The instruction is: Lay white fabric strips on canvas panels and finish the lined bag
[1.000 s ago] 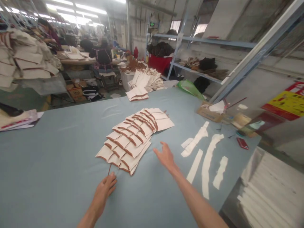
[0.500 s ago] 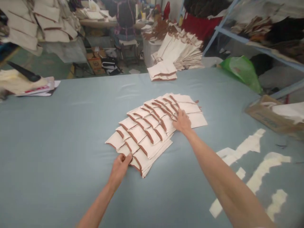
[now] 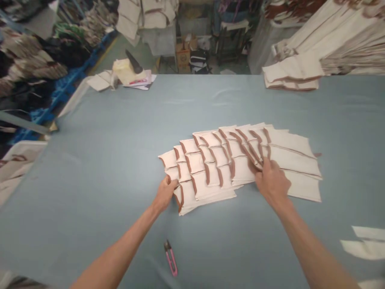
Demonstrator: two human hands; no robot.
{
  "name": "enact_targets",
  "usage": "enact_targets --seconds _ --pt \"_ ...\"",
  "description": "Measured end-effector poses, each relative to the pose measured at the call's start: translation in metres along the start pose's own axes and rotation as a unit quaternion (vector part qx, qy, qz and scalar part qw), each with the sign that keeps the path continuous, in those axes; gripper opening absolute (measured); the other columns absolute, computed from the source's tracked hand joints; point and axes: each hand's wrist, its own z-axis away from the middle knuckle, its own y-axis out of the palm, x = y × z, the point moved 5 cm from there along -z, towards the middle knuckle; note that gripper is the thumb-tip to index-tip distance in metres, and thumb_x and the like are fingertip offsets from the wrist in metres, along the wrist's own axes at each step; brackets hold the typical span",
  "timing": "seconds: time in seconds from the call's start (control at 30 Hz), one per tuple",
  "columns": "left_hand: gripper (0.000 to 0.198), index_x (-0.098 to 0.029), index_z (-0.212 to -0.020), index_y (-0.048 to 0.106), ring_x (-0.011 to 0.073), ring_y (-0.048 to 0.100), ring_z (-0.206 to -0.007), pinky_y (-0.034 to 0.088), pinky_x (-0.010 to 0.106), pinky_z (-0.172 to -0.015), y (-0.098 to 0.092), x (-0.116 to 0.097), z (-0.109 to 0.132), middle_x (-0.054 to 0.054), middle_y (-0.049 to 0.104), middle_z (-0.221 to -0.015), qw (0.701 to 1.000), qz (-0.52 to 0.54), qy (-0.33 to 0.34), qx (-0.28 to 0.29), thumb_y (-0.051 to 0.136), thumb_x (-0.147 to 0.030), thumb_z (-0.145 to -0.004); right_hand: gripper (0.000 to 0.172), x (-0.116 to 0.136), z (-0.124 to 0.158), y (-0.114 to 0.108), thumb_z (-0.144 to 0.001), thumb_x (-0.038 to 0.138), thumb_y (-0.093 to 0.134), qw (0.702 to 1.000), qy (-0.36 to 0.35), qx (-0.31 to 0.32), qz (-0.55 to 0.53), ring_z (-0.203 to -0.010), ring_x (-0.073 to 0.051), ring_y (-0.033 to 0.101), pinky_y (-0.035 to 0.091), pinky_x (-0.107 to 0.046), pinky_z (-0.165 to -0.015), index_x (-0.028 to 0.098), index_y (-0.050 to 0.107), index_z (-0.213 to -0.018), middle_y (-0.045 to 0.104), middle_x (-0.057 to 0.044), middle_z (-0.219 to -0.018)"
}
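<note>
A fanned-out spread of cream fabric pieces with brown trim (image 3: 228, 160) lies on the blue-grey table (image 3: 114, 160). My left hand (image 3: 165, 193) grips the left end of the spread, fingers curled on the nearest pieces. Pressing down on the overlapped pieces right of the middle is my right hand (image 3: 272, 181), its fingers bent on the fabric. A pink thread snipper (image 3: 171, 257) lies on the table near my left forearm.
A small stack of the same pieces (image 3: 290, 76) sits at the table's far right, with larger heaps behind it. Papers and a cream bundle (image 3: 129, 74) lie at the far left corner. White fabric strips (image 3: 362, 241) lie at the right edge. Shelves of cloth stand left.
My view has swung left and down. My right hand reached from the bare table onto the spread, and my left hand took hold of its left end. The pink snipper has come into view.
</note>
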Motion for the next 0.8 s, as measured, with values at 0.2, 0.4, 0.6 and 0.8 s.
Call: enact_targets --seconds 0.2,0.4,0.6,0.8 --pt "0.036 -0.017 -0.132 0.065 0.0264 0.071 -0.110 0.063 0.047 -0.093 -0.006 0.025 0.022 0.011 0.069 -0.131 0.991 0.034 -0.042 -0.125 0.069 -0.035 -0.102 0.059 0.006 -0.021 0.036 -0.092 0.012 0.056 0.993 -0.112 0.010 -0.038 -0.107 -0.035 0.066 0.057 -0.039 -0.069 0.019 0.049 -0.150 0.060 -0.023 -0.133" --pt "0.033 -0.016 -0.130 0.065 0.0240 0.073 -0.103 0.064 0.044 -0.088 0.008 0.043 0.056 0.010 0.071 -0.126 0.965 0.095 -0.101 -0.222 0.068 -0.035 -0.103 0.060 0.017 -0.037 0.043 -0.089 0.008 0.055 0.976 -0.208 0.026 -0.055 -0.110 -0.034 0.067 0.060 -0.037 -0.073 0.019 0.052 -0.147 0.060 -0.021 -0.141" --pt "0.029 -0.015 -0.124 0.068 0.0217 0.073 -0.097 0.065 0.040 -0.084 0.024 0.071 0.068 0.009 0.073 -0.118 0.959 0.130 -0.135 -0.214 0.068 -0.035 -0.103 0.063 -0.004 -0.043 0.046 -0.089 0.007 0.054 0.969 -0.231 0.020 -0.081 -0.118 -0.035 0.065 0.060 -0.040 -0.082 0.017 0.050 -0.151 0.057 -0.022 -0.149" --pt "0.028 -0.015 -0.122 0.068 0.0206 0.073 -0.092 0.064 0.038 -0.080 0.014 0.089 0.056 0.007 0.073 -0.114 0.967 0.084 -0.150 -0.190 0.068 -0.035 -0.104 0.055 -0.050 -0.022 0.053 -0.103 0.036 0.054 0.970 -0.204 -0.037 -0.125 -0.143 -0.032 0.050 0.047 -0.048 -0.115 0.013 0.046 -0.153 0.052 -0.022 -0.157"
